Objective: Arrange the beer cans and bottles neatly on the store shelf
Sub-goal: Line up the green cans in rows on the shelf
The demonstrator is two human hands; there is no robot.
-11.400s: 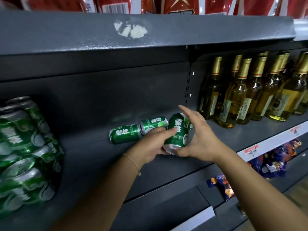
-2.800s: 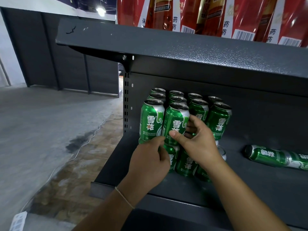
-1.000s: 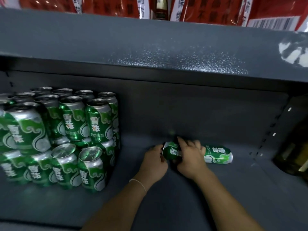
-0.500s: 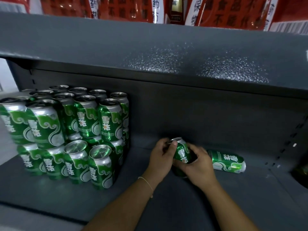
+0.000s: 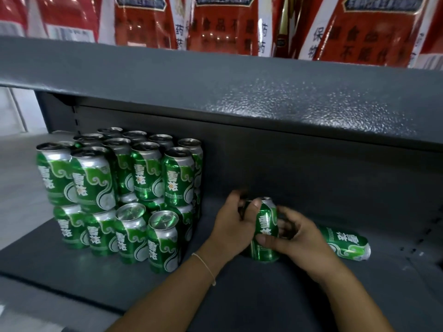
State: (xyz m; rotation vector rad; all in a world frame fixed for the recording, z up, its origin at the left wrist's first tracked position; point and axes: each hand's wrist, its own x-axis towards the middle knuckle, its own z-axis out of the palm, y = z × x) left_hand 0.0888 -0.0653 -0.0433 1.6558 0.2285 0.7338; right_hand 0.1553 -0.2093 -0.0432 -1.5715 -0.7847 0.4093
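A green beer can (image 5: 265,230) stands upright on the dark grey shelf (image 5: 239,288), held between both hands. My left hand (image 5: 231,227) grips its upper left side with the thumb by the rim. My right hand (image 5: 296,239) wraps its lower right side. A second green can (image 5: 345,243) lies on its side just right of my right hand. At the left, a two-layer stack of green cans (image 5: 124,192) stands in rows.
The shelf above (image 5: 215,92) overhangs low, with red packages (image 5: 223,22) on it. The shelf's back panel (image 5: 311,176) is close behind the cans. Grey floor shows past the shelf's left end.
The can that lay on its side a second ago now stands upright between both hands. It has shifted a little away from the lying can.
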